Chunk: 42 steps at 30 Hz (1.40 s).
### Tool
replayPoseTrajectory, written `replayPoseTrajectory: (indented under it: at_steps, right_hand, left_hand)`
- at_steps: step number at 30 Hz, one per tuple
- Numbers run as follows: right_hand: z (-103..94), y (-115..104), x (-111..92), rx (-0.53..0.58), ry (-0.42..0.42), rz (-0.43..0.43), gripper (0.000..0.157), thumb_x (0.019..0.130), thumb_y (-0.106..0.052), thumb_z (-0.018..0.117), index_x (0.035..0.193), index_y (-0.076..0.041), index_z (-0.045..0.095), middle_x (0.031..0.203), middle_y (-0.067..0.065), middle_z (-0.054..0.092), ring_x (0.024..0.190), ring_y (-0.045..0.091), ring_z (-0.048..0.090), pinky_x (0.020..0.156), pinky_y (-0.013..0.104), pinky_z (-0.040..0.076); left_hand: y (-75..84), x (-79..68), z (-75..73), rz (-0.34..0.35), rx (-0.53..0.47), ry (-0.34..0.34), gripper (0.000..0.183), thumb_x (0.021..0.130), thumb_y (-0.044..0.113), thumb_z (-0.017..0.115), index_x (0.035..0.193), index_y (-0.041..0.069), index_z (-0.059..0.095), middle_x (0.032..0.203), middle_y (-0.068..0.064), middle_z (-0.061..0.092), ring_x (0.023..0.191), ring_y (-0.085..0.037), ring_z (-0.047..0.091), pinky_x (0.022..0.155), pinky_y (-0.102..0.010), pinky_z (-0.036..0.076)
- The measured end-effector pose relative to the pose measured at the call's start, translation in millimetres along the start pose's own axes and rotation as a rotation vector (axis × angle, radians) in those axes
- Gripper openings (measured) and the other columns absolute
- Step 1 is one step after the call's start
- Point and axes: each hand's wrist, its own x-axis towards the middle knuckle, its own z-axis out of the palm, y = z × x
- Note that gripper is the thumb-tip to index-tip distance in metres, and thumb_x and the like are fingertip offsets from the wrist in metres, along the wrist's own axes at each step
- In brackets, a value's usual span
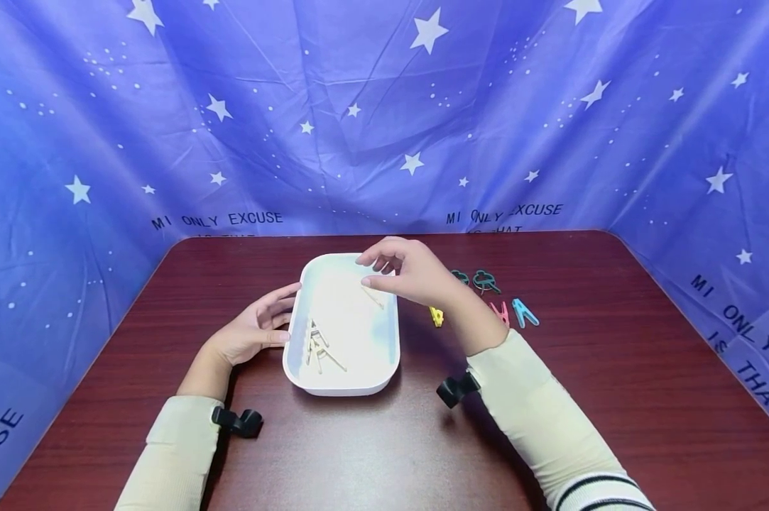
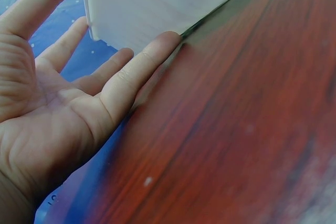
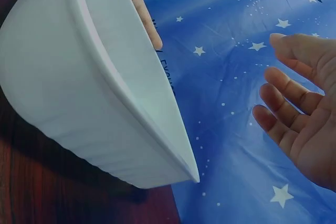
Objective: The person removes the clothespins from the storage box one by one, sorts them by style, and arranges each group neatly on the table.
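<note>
A white rectangular tray (image 1: 365,355) stands on the table, with several pale wooden clothespins (image 1: 317,348) in its near left part. Another pale clothespin (image 1: 374,297) lies by its right wall. My left hand (image 1: 253,332) is at the tray's left side, fingertips right at the wall; the left wrist view shows the fingers extended along it. Over the tray's far right rim hovers my right hand (image 1: 412,271), its fingers loosely bent and thumb apart. Nothing shows between those fingers in the right wrist view, where the hand (image 3: 307,108) is beside the tray.
Right of the tray lie a yellow clip (image 1: 437,316), a pink clip (image 1: 500,313) and a blue clip (image 1: 525,313). Behind them are two green outline-shaped clips (image 1: 485,281), one partly hidden by my right arm. A blue starred curtain (image 1: 358,163) rises behind the dark red table (image 1: 614,369).
</note>
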Motion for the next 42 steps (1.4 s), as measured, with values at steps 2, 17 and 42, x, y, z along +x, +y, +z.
replayPoseTrajectory:
  at_steps: [2,17,42]
  right_hand:
    - [2.3,1.1,3.0,-0.010,-0.017,-0.001,0.025,0.081,-0.008,0.078,0.105,-0.004,0.072,0.101,0.002,0.070,0.088,0.022,0.063,0.079,0.036,0.052]
    - [20.1,-0.5,28.3,-0.055,-0.183,0.033,0.024,0.081,-0.012,0.077,0.105,-0.007,0.073,0.106,0.002,0.069,0.091,0.022,0.065,0.082,0.033,0.054]
    - [63.1,29.8,83.3,-0.032,-0.587,0.196,0.024,0.085,-0.007,0.071,0.109,-0.006,0.074,0.094,0.000,0.069,0.083,0.014,0.065,0.073,0.027,0.053]
  left_hand:
    - [0.0,0.2,0.5,-0.003,-0.001,0.001,0.087,0.083,-0.015,0.064,0.155,0.005,0.020,0.148,-0.021,0.032,0.125,-0.028,0.048,0.091,-0.039,0.051]
    - [-2.7,0.6,0.6,-0.014,-0.010,0.005,0.088,0.083,-0.011,0.067,0.155,0.006,0.019,0.149,-0.024,0.030,0.126,-0.028,0.048,0.090,-0.041,0.052]
    - [-1.5,-0.1,-2.5,0.016,-0.004,-0.011,0.086,0.085,-0.009,0.066,0.155,0.007,0.019,0.148,-0.016,0.033,0.126,-0.027,0.047,0.093,-0.037,0.050]
